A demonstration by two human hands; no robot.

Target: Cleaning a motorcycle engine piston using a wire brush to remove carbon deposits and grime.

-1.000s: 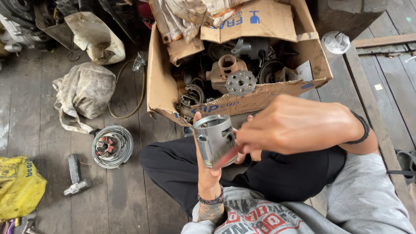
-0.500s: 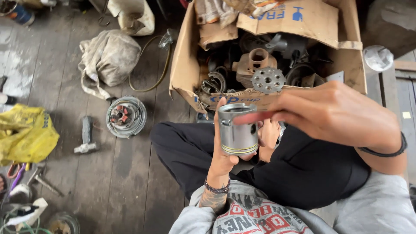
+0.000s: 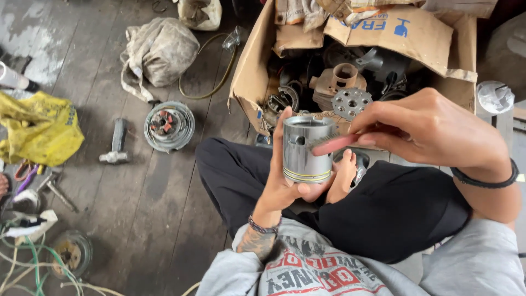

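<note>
Fingers (image 3: 286,143) of left hand (image 3: 296,183) round metal piston (image 3: 307,149), brown cardboard box (image 3: 416,38) behind, yellow bag (image 3: 38,129) left

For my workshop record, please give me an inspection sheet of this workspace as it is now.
Surface: dark wooden plank floor, stained.
Job's things: metal piston, upright; red-handled brush against its upper side.
Clutter: cardboard box of metal parts, round metal part, hammer, yellow bag, cloth sack.
Hands: left hand grips the piston; right hand holds the brush.
Cables: hose; cords.
Surroundings: nothing seen.
</note>
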